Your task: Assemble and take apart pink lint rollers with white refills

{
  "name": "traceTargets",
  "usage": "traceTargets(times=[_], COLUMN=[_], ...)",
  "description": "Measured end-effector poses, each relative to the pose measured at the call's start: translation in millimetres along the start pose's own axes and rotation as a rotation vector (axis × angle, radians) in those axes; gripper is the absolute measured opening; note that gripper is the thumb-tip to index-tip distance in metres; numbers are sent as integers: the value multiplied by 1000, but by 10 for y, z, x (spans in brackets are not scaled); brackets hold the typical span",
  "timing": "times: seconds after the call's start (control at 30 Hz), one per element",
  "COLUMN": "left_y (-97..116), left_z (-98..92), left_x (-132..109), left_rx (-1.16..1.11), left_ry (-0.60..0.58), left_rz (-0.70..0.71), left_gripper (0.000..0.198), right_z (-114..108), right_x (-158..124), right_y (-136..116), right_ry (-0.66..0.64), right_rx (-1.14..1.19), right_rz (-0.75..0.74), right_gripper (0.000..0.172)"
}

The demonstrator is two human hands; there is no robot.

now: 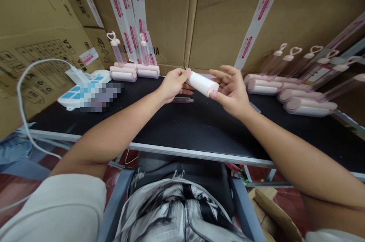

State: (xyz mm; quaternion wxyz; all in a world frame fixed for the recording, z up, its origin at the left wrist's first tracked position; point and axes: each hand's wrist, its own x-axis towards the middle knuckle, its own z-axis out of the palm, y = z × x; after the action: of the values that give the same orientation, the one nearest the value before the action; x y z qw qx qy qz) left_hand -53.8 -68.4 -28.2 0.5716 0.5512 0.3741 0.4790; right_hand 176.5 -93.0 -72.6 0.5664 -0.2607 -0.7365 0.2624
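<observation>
Both hands hold a white lint-roller roll (pixel 201 83) with a pink end, a little above the black table (pixel 182 128). My left hand (pixel 173 84) pinches its left end between thumb and fingers. My right hand (pixel 232 90) grips the right, pink end, with the upper fingers spread. Just below the roll, a clear pink handle piece (pixel 182 100) lies on the table.
Two finished pink lint rollers (pixel 135 71) stand at the back left. Several more rollers (pixel 293 97) lie at the right. A white and blue power strip (pixel 82 90) with a white cable sits at the left. Taped cardboard boxes (pixel 222 14) wall off the back.
</observation>
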Motion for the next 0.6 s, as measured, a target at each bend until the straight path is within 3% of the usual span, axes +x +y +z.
traceTargets(times=[0.1,0.23,0.43,0.6], left_y=[-34,-74,-77,-112], left_z=[44,72,-113,-282], left_x=[-49,-85,33,83], left_rx=[41,237,772,1315], left_ry=[-102,-201,-140,-291], left_rz=[52,181,418,418], left_gripper=[23,31,47,45], right_z=[17,72,-48,-197], right_x=[-35,-78,-4,64], right_y=[54,47,36,168], right_ry=[-177,-261,-61,83], right_rx=[58,45,-51,-27], right_rz=[60,49,-21,-6], right_gripper=[117,120,106,91])
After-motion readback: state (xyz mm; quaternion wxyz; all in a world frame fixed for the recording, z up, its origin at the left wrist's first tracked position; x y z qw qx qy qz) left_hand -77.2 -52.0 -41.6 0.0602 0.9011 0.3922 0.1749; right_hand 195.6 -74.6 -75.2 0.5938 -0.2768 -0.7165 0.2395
